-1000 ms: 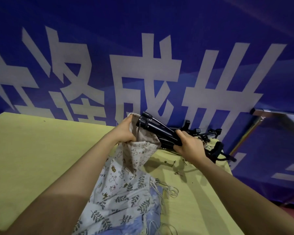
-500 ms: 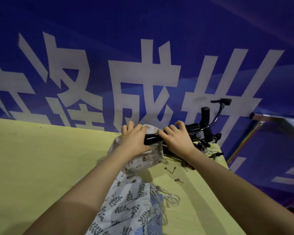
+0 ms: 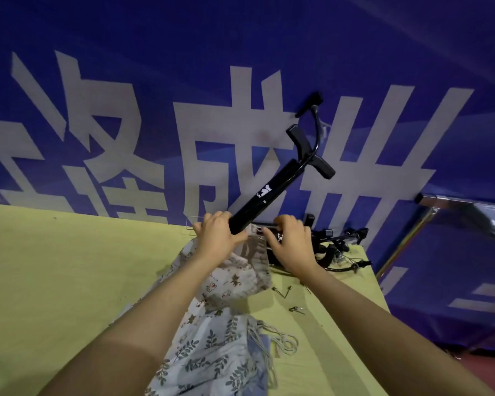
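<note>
Work: a black pump (image 3: 272, 195) is going into a cat-print drawstring bag (image 3: 235, 281) at the far edge of the yellow-green table (image 3: 69, 267).
Pump: it is tilted, foot down at the bag's mouth, barrel rising up and to the right. The T-handle (image 3: 312, 152) and hose (image 3: 316, 130) stand high against the blue banner (image 3: 240, 81).
Bag: it lies crumpled on the table under both hands, with its mouth bunched round the pump's foot.
Left hand (image 3: 216, 238): the fingers curl round the pump's lower end and gather the bag's rim with it.
Right hand (image 3: 290, 247): it sits just right of the bag's mouth, fingers curled and thumb pointing at the rim. I cannot tell whether it pinches the cloth or rests on the black gear beneath.
Done: only the pump's foot seems to be inside; the bag's mouth is open and held.
Left: nearly the whole barrel, the handle and the hose are outside. The pump probably has to slide down and the cloth be drawn up over it, then the cord pulled. The wide handle looks likely to snag at the mouth.
Nearby: more pumps (image 3: 337, 247) are piled to the right by the banner. Small needles (image 3: 283, 291) lie loose on the table. Leaf-print bags (image 3: 212, 347) with cords lie nearer the person.
</note>
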`<state>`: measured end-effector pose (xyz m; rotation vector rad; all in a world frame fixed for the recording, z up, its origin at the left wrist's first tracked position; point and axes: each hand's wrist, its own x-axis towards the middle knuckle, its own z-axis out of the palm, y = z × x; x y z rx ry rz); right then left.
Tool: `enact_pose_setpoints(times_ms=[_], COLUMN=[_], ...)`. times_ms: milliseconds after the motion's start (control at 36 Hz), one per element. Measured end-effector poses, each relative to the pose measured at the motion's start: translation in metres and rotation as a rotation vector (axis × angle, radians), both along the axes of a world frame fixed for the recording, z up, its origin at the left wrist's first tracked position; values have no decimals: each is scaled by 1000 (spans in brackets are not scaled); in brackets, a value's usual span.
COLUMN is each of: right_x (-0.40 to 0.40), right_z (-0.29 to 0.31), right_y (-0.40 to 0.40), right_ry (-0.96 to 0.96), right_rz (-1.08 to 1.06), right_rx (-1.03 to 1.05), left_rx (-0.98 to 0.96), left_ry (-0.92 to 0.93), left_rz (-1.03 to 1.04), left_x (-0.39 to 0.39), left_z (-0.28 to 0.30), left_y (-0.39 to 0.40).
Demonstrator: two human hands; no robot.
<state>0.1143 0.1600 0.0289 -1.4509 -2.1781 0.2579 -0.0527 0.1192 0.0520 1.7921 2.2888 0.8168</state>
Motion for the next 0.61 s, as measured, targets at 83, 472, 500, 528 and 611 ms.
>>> enact_pose_setpoints(times_ms=[83,472,500,528,611], right_x=[-15,-9,-8,-8,-11], right_z=[7,49,52,54,57], right_y=[4,7,7,7,9], right_ry=[158,1044,1041,1017,963], right_rz=[43,290,332,364,332], right_rx=[-296,-805,-812,-809,-764], left_rx=[4,81,81,83,99], left_ry=[-27,-449,-462,-468,-463], left_rz=[10,32,29,25,6], left_x=[1,0,0,1,3], left_z=[0,-17,-17,-17,-17], left_y=[-4,-11,-10,-9,-9])
